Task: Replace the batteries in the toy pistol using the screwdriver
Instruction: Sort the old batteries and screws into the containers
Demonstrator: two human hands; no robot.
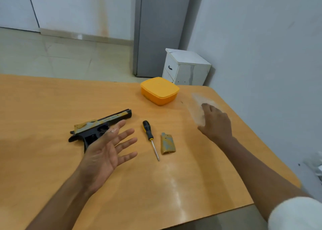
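A lidded yellow container (159,90) sits on the wooden table (52,107) near a white cabinet (186,67).

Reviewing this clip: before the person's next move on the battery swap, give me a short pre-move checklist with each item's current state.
1. Toy pistol lying flat on table: ok.
2. Screwdriver free and within reach, between pistol and cover piece: ok.
3. Detached cover piece off the pistol, lying beside the screwdriver: ok.
4. Left hand open, holding nothing: ok.
5. Right hand empty: cannot tell, blurred.
6. New batteries in sight: not ok; yellow box is closed.
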